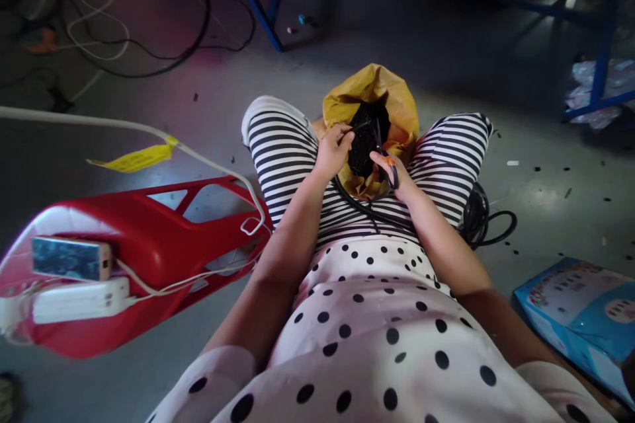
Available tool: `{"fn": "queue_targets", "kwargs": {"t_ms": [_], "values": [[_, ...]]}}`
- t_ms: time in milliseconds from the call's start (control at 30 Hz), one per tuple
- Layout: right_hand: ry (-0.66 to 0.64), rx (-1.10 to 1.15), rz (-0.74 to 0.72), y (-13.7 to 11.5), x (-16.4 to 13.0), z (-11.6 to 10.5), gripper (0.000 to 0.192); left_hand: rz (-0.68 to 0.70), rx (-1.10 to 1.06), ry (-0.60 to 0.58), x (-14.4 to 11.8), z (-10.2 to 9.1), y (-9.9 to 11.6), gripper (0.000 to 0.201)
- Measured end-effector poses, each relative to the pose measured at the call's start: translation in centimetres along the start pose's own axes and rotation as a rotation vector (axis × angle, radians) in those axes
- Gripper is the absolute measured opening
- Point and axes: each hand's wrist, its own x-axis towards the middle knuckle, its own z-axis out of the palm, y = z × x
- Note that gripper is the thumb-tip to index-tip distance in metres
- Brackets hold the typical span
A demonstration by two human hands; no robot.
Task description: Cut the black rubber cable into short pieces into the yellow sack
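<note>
I sit with a yellow bag [397,106] held between my knees, which are in striped trousers. Its open mouth is full of small black pieces [364,139]. My left hand [331,151] pinches a thin black cable [370,210] at the bag's rim. My right hand [394,172] grips a pair of scissors with orange and black handles [389,165], the blades pointing up into the bag. The black cable runs from my left hand across my lap to a coil [479,215] by my right thigh.
A red plastic stool [149,244] lies at my left with a phone [69,258] and a white power strip [79,301] on it, and a white cord with a yellow tag [136,158]. A blue box [585,317] sits at right. Blue metal frames [602,46] and loose cables [149,46] lie beyond.
</note>
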Motion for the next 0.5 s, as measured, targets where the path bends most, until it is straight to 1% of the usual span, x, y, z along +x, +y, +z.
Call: {"fn": "queue_targets", "kwargs": {"t_ms": [67, 133, 333, 500], "values": [[-0.001, -0.043, -0.008, 0.0, 0.0, 0.0, 0.066, 0.027, 0.036, 0.028, -0.1, 0.2, 0.2, 0.018], [-0.005, -0.098, -0.005, -0.1, -0.2, 0.0, 0.066, 0.039, 0.073, 0.032, -0.2, 0.3, 0.6, 0.018], [0.005, -0.231, 0.005, 0.2, 0.0, 0.0, 0.061, 0.065, 0.124, -0.025, -0.6, 0.3, 1.1, 0.02], [-0.009, -0.244, 0.021, 0.4, 0.3, -0.1, 0.06, 0.071, 0.159, -0.061, -0.6, 0.3, 1.2, 0.02]]}}
